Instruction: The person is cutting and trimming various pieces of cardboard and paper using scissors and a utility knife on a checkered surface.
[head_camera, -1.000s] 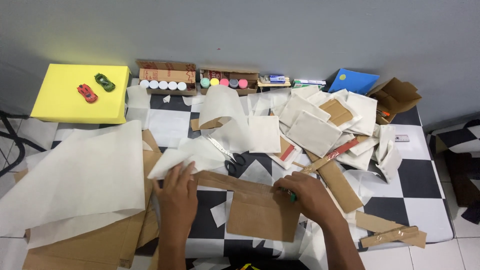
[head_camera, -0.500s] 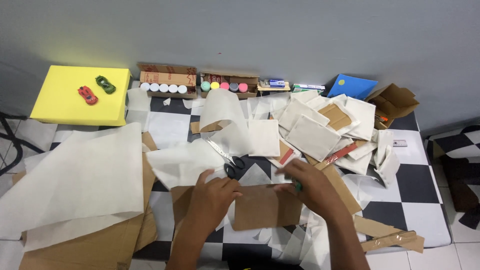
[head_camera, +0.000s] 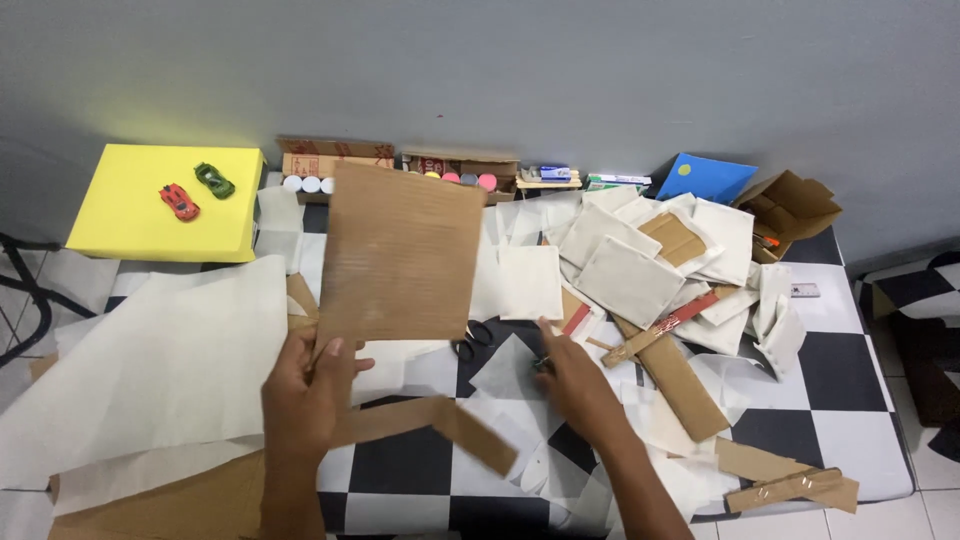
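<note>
Cardboard sheet (head_camera: 400, 255), raised in left hand (head_camera: 305, 390), hides paper scraps (head_camera: 640, 275).

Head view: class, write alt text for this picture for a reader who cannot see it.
A person's left hand holds up a brown corrugated cardboard sheet over a checkered floor littered with paper and cardboard scraps. The right hand rests near black scissors. Two toy cars sit on a yellow box.

Yellow box (head_camera: 130, 215) with red toy car (head_camera: 179, 201) and green toy car (head_camera: 214, 180), blue folder (head_camera: 710, 178), open carton (head_camera: 790, 205)
</note>
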